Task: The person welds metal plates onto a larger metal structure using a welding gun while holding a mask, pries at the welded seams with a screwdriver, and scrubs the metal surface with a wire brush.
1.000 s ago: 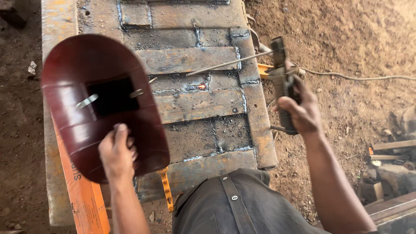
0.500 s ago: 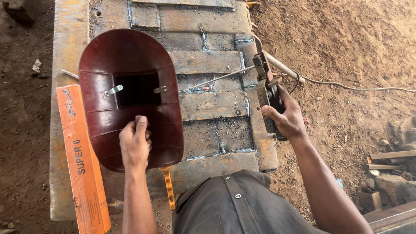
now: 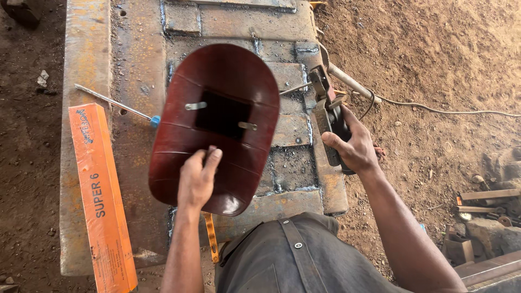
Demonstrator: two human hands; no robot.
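- I held the dark red welding shield [image 3: 217,125] over the steel tabletop [image 3: 130,59], my left hand [image 3: 196,179] closed on its handle (inside the shell).
- My right hand [image 3: 355,146] gripped the electrode holder [image 3: 330,116] at the tabletop's right edge.
- An orange box [image 3: 100,201] lay left.

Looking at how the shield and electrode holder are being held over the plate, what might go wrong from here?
1. The left hand holds the dark red welding shield low over the steel plate, not before the face; an arc struck now would likely reach unshielded eyes.
2. Both hands are bare; the right hand grips the electrode holder, so sparks or hot metal could burn skin.
3. The cable trails across the dirt and might snag.
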